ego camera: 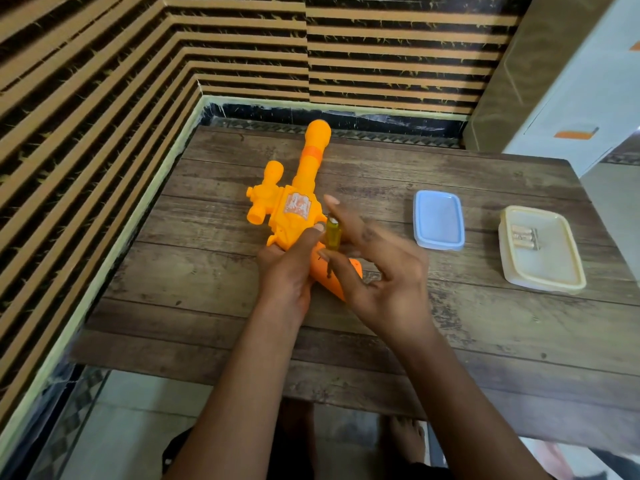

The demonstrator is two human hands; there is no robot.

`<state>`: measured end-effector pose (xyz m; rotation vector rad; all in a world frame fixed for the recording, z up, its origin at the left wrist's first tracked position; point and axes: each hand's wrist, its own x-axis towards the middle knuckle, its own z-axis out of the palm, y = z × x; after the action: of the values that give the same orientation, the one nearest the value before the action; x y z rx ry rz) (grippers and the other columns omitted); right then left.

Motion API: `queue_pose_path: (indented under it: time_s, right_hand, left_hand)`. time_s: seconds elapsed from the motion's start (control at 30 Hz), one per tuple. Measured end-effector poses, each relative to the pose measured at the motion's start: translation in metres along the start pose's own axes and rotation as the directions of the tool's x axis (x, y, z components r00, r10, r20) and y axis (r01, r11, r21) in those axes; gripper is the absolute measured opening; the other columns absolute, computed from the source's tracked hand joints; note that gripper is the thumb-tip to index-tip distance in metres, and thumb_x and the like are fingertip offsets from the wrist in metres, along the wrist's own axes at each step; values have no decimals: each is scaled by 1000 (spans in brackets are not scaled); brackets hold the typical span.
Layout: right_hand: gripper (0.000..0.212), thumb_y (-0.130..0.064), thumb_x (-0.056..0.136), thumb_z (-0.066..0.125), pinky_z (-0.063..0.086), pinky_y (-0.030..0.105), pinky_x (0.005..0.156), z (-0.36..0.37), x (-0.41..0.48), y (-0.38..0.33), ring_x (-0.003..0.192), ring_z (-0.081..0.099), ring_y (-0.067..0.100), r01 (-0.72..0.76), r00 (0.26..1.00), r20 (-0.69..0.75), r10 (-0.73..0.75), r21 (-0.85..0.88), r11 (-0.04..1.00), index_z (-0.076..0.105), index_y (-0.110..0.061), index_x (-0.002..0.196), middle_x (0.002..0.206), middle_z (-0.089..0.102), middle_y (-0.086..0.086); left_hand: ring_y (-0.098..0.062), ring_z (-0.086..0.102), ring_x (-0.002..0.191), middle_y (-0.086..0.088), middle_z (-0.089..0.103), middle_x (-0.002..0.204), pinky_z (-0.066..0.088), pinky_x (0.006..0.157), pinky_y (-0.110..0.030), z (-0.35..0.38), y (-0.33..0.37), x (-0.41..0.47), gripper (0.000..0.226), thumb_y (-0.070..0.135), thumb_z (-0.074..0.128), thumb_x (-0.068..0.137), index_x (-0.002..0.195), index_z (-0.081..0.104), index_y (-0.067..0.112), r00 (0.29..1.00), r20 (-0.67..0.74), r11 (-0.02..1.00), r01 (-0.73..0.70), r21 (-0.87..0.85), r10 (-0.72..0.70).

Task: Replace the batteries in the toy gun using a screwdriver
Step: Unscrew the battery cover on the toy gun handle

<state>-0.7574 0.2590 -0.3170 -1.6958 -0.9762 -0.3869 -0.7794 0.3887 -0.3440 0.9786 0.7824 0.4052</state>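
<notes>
Head view: orange toy gun (294, 209) flat on wooden table (207, 306), barrel pointing away. 2 hands close together over the toy gun's near end. Left hand (287, 271) wrapped around that end, thumb up beside screwdriver (333, 237). Screwdriver upright, tip down on the toy gun's grip, pinched by partly blurred right hand (381, 282). Right of the toy gun, blue tub (439, 220); farther right, cream tub (547, 268) holding batteries (524, 237).
</notes>
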Motion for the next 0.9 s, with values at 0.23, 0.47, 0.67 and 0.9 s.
queue_pose_path:
  time_s: [0.23, 0.47, 0.67, 0.9]
  right_hand:
    - [55, 5, 87, 79, 59, 43, 71, -2, 0, -2, 78, 72, 27, -22, 999, -34, 21, -14, 1000, 61, -11, 137, 100, 75, 18]
    - [22, 0, 89, 81, 55, 35, 75, 3, 1, -9, 86, 64, 14, -16, 991, -136, 5, -82, 997, 75, 3, 110, 96, 67, 14]
    - [22, 8, 95, 69, 57, 37, 78, -5, 3, -7, 89, 71, 17, -113, 990, -83, 112, 1, 994, 73, 1, 115, 97, 72, 7]
    - [19, 5, 94, 70, 55, 35, 78, -11, 11, -8, 91, 69, 18, -87, 994, 75, 81, 76, 993, 74, 0, 112, 99, 70, 7]
  left_hand:
    - [-14, 74, 68, -2, 76, 77, 59, 63, -31, 1, -2, 4, 10, 4, 78, 87, 88, 72, 12, 1000, -20, 1000, 12, -7, -12]
    - [-30, 76, 91, -21, 78, 105, 62, 83, -48, 0, -4, 3, 23, -2, 74, 87, 110, 74, -1, 1000, -14, 1000, 0, 5, 1]
    - [-25, 77, 76, -22, 77, 101, 63, 62, -37, 2, -2, 4, 31, -4, 76, 84, 114, 70, -4, 998, -50, 999, 31, -16, -31]
    - [-30, 74, 89, -21, 76, 102, 60, 80, -46, 0, -5, 6, 25, -6, 72, 86, 110, 73, -2, 999, -26, 1000, 27, 4, -27]
